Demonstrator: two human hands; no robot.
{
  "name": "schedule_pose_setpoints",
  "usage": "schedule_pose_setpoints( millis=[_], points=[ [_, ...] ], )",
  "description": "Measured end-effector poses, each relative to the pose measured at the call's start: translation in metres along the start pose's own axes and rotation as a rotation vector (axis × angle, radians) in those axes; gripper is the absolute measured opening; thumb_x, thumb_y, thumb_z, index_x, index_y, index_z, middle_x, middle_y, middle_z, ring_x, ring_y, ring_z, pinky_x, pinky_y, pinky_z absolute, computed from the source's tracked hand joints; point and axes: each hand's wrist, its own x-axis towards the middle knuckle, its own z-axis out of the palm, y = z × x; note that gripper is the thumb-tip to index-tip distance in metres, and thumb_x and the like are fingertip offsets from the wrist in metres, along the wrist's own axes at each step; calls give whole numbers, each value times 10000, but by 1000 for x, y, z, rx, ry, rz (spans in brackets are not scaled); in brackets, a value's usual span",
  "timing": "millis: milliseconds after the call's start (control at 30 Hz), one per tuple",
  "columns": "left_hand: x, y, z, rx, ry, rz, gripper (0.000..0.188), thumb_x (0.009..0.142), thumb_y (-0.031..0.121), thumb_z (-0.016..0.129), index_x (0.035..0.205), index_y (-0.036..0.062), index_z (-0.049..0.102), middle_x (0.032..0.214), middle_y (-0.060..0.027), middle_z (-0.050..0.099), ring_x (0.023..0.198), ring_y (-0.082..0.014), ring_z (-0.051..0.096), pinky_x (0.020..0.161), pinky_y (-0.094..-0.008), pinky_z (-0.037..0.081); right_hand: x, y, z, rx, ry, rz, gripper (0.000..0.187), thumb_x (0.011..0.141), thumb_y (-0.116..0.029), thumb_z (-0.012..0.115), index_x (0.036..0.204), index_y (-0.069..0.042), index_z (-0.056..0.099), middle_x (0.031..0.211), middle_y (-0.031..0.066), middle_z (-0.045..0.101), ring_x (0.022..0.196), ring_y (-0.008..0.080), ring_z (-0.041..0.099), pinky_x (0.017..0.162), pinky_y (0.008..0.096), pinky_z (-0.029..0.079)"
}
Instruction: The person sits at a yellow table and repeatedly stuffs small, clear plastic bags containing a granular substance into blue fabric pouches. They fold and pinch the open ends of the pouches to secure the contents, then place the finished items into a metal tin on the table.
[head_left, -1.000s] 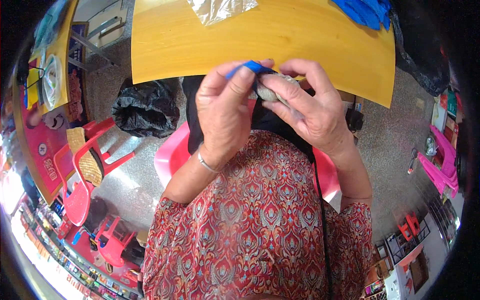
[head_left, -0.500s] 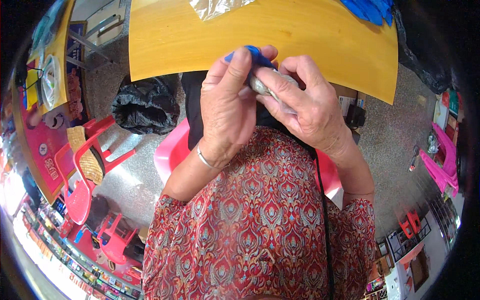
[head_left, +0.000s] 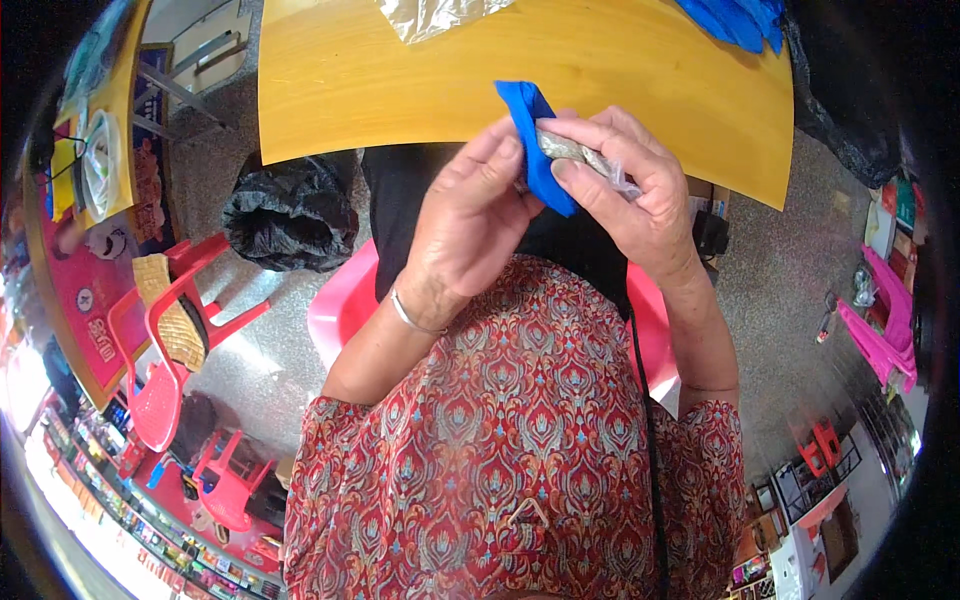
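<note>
A small clear plastic packet (head_left: 568,148) with a greenish-grey filling is pinched between the thumb and fingers of my right hand (head_left: 640,190). One end of it presses against a piece of blue cloth (head_left: 543,165), which stands spread between my two hands. From the other side my left hand (head_left: 470,205) grips the cloth, thumb toward me. Its other fingertips are partly hidden behind the cloth. Both hands are held up at the near edge of the yellow table (head_left: 400,90). Whether the packet's end sits inside a fold of the cloth cannot be made out.
A clear plastic bag (head_left: 440,15) and a heap of blue cloth pieces (head_left: 740,20) lie at the table's far side. On the floor to the left stands an open black bag (head_left: 290,215). Red chairs (head_left: 165,390) are further left, a pink one (head_left: 880,325) at right.
The blue cloth, bunched in my left hand before, now stands spread out between the hands. My right hand has shifted slightly right, showing more of the packet.
</note>
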Motion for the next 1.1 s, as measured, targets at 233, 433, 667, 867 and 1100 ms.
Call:
schedule_pose_setpoints(
  millis=[233,433,667,867,1100],
  points=[
    [-3,-6,14,-103,6,127,352,954,234,525,1226,11,507,1226,-142,567,1129,-234,538,987,-384,433,-2,-12,2,-157,7,-102,301,664,-75,779,940,-79,658,820,65,571,740,226,591,664,320,485],
    [-4,-10,20,-155,15,75,375,952,281,524,1207,7,510,1261,-163,534,1147,-250,523,1001,-382,420,-3,-13,-2,-193,-35,-111,325,641,-103,805,931,-73,660,836,60,558,746,213,586,666,310,488],
    [0,-10,12,-264,93,24,349,957,270,513,1185,5,520,1275,-167,523,1242,-288,451,1049,-418,379,-7,-10,-5,-138,-94,-178,337,634,-79,796,945,-73,667,837,65,529,749,199,568,653,301,483],
    [-1,-11,17,-280,57,142,322,957,259,513,1162,11,526,1308,-159,506,1285,-295,408,1056,-442,368,-6,-12,-9,-190,-126,-217,350,626,-85,792,953,-83,666,831,60,508,738,200,549,632,306,476],
    [-1,-15,15,-157,54,174,342,962,260,503,1209,24,502,1329,-140,490,1258,-258,425,1073,-407,339,-5,-16,-6,-343,-191,-199,359,685,-155,750,1027,-120,646,825,60,494,752,232,553,642,346,476]
  ],
)
